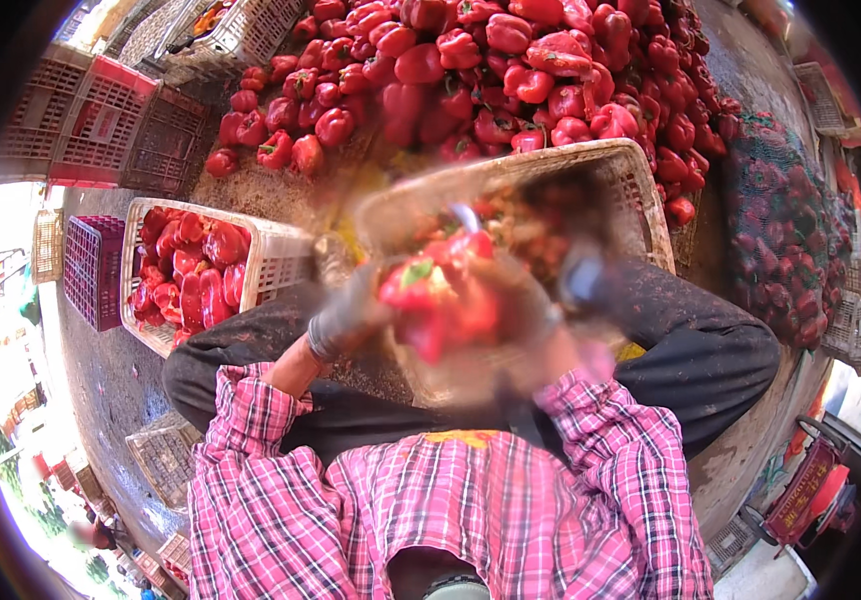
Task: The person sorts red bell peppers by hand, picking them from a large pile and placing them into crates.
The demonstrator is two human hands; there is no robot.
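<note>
Red and partly blurred, the pepper (439, 298) was grasped by the left hand (351, 308) over the crate (639, 172), while the right hand (527, 288) (badly smeared) was beside it, its grip impossible to tell.

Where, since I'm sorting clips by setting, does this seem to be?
Likely a produce-handling yard or shed: a large heap of red peppers, several plastic crates and a full mesh sack.

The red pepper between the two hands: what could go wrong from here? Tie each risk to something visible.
The red pepper might slip from between the left hand and right hand. The left knee, close beside the filled crate, could nudge it. Loose peppers beside the heap might roll.
</note>
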